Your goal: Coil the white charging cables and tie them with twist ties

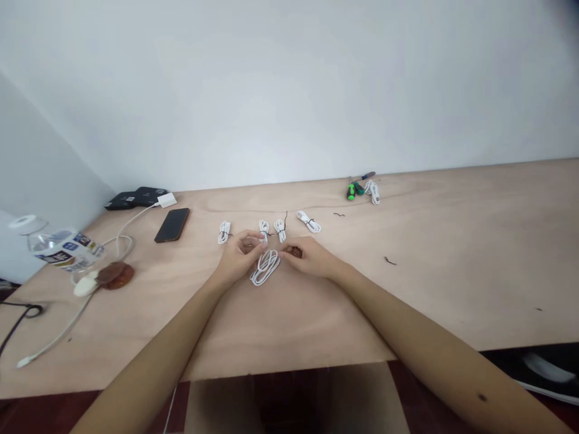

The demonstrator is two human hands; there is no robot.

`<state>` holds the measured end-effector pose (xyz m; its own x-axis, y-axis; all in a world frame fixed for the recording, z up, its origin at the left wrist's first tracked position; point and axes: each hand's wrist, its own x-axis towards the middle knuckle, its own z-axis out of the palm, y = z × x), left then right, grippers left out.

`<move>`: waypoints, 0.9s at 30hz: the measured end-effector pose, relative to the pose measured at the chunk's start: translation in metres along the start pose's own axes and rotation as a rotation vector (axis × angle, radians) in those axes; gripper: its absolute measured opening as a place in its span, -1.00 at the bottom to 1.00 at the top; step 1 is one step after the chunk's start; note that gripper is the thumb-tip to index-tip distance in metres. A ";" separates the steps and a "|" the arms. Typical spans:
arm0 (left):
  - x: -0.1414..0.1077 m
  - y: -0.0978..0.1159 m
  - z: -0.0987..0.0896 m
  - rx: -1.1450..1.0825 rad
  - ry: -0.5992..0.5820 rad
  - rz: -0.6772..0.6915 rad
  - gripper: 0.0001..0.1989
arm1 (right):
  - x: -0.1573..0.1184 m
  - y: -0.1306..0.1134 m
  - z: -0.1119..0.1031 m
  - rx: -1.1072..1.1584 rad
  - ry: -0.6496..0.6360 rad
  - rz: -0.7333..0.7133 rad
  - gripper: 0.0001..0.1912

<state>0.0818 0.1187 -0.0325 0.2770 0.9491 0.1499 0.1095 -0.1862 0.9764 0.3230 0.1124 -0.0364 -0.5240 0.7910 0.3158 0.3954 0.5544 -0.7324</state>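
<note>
A loosely coiled white cable (pixel 265 269) lies on the table between my two hands. My left hand (pixel 242 256) is closed, with thumb and fingertips pinched at the coil's upper left end. From the other side my right hand (pixel 307 256) curls its fingers in, its fingertips at the coil's upper right edge. Just beyond my fingers are several bundled white cables with dark ties: one bundle (pixel 224 232) to the left, another (pixel 263 228) partly behind my left fingers, a third (pixel 280 229) beside it, and one (pixel 309 221) farther right.
A black phone (pixel 172 225), dark flat boxes (pixel 136 198) and a white adapter (pixel 167 200) are at the left. A tipped plastic bottle (pixel 66 247) stands nearer. Screwdrivers (pixel 351 191) and another white cable (pixel 373 191) lie by the wall. Dark ties (pixel 389 261) are scattered right.
</note>
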 end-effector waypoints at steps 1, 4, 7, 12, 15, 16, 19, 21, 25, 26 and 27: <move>-0.001 0.000 0.000 -0.021 -0.036 -0.007 -0.58 | 0.000 -0.001 0.001 0.041 -0.009 0.013 -0.70; -0.002 0.000 0.000 -0.061 -0.168 -0.005 -0.52 | -0.001 -0.006 0.004 0.129 -0.045 0.065 -0.61; -0.002 -0.005 -0.002 -0.066 -0.241 0.020 -0.55 | 0.000 -0.007 0.008 0.159 -0.053 0.083 -0.67; -0.002 -0.008 -0.001 0.060 -0.201 0.122 -0.72 | 0.001 -0.002 0.010 0.210 0.037 0.143 -0.72; -0.004 -0.003 -0.002 0.236 -0.167 0.188 -0.90 | 0.000 0.000 0.007 0.166 0.035 0.139 -0.70; -0.005 0.000 -0.003 0.297 -0.165 0.194 -0.93 | 0.000 0.000 0.006 0.142 0.026 0.127 -0.67; -0.007 0.009 -0.009 0.407 -0.181 0.169 -0.90 | -0.001 -0.003 0.004 0.075 -0.001 0.108 -0.60; -0.007 0.014 -0.014 0.445 -0.210 0.150 -0.90 | -0.002 -0.007 0.005 0.026 0.009 0.106 -0.59; -0.006 0.022 -0.023 0.426 -0.414 0.111 -0.93 | -0.004 -0.013 0.007 -0.052 -0.021 0.047 -0.65; -0.007 0.023 -0.024 0.399 -0.462 0.109 -0.94 | -0.005 -0.014 0.007 -0.060 -0.039 0.031 -0.73; -0.008 0.024 -0.024 0.374 -0.493 0.114 -0.93 | -0.005 -0.013 0.008 -0.067 -0.054 0.021 -0.82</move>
<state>0.0591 0.1133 -0.0066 0.7043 0.7061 0.0738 0.3553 -0.4406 0.8244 0.3145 0.0988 -0.0330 -0.5541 0.7886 0.2666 0.4551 0.5552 -0.6961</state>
